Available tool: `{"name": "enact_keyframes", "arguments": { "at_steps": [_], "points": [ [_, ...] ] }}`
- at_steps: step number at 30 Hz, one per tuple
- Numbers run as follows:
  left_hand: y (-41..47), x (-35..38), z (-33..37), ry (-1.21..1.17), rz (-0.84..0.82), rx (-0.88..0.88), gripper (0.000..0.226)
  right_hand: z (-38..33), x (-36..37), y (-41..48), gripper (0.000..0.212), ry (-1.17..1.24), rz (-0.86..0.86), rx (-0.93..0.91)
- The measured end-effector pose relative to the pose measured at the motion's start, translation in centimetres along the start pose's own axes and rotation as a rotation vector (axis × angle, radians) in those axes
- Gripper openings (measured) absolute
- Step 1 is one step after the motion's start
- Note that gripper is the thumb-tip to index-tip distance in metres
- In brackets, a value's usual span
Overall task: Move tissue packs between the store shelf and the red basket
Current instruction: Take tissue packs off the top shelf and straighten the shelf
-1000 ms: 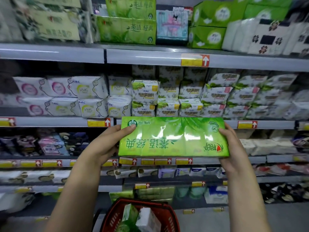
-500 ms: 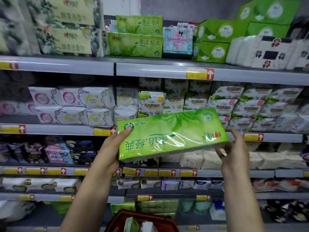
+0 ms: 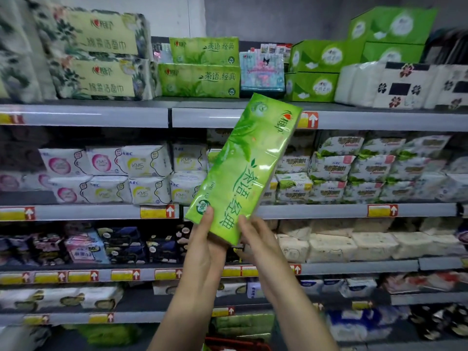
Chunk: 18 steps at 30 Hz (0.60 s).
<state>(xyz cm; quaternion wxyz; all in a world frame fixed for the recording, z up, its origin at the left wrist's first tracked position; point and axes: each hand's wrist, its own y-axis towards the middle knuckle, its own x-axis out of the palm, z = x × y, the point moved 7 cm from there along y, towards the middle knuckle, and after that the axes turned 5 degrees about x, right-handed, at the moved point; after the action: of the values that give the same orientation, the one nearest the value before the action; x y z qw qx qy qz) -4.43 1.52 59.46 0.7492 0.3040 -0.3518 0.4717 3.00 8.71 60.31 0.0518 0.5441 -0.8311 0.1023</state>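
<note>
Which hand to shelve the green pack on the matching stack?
Probably left: left hand grips the green pack low, thumb on front; right hand pinches only its corner. The matching stack sits up-left.

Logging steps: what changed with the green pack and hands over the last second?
The green tissue pack swung from level to nearly upright, top leaning right, and rose toward the top shelf. The right hand left the far end and joined the left hand at the lower end. Both keep their grip on it.

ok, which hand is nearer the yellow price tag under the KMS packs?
Left. The left hand grips the green pack just right of the tag; the right hand holds it further right.
</note>
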Motion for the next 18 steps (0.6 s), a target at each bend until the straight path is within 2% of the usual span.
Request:
{"name": "enact_keyframes", "arguments": {
  "at_steps": [2,5,8,10,12,16,18],
  "points": [
    [0.0,-0.1,-0.6,-0.033,-0.021,-0.017,0.096,-0.2,0.1,0.2,0.059,0.079,0.024,-0.034],
    [-0.1,-0.2,-1.5,-0.032,-0.067,-0.041,0.1,0.2,-0.4,0.5,0.04,0.147,0.07,-0.055],
    [-0.3,-0.5,-1.8,-0.005,-0.104,-0.068,0.084,0.7,-1.3,0.5,0.031,0.165,0.095,-0.066],
    [-0.3,-1.4,-1.8,0.109,-0.102,-0.096,0.064,0.5,-1.9,0.4,0.03,0.14,0.079,-0.084],
    [-0.3,-2.5,-1.7,0.275,-0.089,-0.122,0.058,-0.1,-3.0,0.4,0.028,0.105,0.067,-0.108],
    [-0.2,-4.1,-0.9,0.339,-0.018,-0.148,0.102,-1.6,-6.0,0.4,0.029,0.007,0.059,-0.156],
    [0.3,-4.2,-0.1,0.312,-0.013,-0.138,0.104,-2.2,-7.3,0.4,0.027,-0.05,0.028,-0.16]
  ]
}}
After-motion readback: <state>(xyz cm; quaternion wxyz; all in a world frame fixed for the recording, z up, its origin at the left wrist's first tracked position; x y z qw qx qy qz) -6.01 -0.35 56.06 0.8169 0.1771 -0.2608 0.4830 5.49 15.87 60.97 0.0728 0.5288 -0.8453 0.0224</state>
